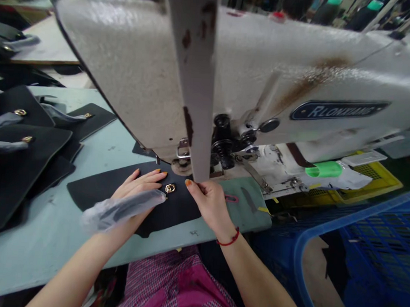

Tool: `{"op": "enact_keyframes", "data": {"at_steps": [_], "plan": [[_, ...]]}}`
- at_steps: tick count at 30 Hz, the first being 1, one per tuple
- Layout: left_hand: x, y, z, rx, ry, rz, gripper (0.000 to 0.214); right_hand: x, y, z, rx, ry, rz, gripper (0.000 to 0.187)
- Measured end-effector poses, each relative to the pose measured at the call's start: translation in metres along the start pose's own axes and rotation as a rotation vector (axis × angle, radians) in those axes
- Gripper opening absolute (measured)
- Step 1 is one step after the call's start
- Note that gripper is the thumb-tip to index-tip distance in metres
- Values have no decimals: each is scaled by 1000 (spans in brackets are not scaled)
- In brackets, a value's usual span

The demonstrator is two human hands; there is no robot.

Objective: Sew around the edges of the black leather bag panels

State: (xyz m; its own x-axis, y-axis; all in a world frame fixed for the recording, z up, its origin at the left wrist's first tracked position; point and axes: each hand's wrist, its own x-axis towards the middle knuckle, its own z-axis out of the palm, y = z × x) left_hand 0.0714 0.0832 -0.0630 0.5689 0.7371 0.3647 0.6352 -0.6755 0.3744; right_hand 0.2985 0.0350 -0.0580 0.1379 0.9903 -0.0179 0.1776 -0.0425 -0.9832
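A dark leather panel (pixel 101 181) lies on the pale green table under the head of a sewing machine (pixel 133 73). My left hand (pixel 137 186) rests flat on it with fingers stretched toward the needle area. A strap wrapped in clear plastic (pixel 127 206) lies across that hand, near a gold metal clasp (pixel 170 188) on the panel. At the panel's right part, my right hand (pixel 210 200) is closed, thumb and fingers pinching its edge. The machine's front bar hides the needle and part of the seam area.
Several dark panels with plastic-wrapped straps (pixel 22 159) are piled on the left of the table (pixel 61 241). A blue plastic basket (pixel 301 254) stands at the lower right, a yellow crate (pixel 389 178) behind it. Small pink scissors-like handles (pixel 232 199) lie right of my right hand.
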Motion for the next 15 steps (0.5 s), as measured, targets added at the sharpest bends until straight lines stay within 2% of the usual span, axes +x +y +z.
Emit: {"op": "enact_keyframes", "data": {"at_steps": [3, 8, 15], "plan": [[3, 6, -4, -12, 13, -20, 21, -17, 0, -7, 13, -59, 19, 46], [2, -2, -3, -82, -15, -35, 22, -46, 8, -17, 156, -189, 164, 40], [10, -2, -12, -217, -61, -34, 29, -41, 3, -23, 393, -321, 298, 46]]}}
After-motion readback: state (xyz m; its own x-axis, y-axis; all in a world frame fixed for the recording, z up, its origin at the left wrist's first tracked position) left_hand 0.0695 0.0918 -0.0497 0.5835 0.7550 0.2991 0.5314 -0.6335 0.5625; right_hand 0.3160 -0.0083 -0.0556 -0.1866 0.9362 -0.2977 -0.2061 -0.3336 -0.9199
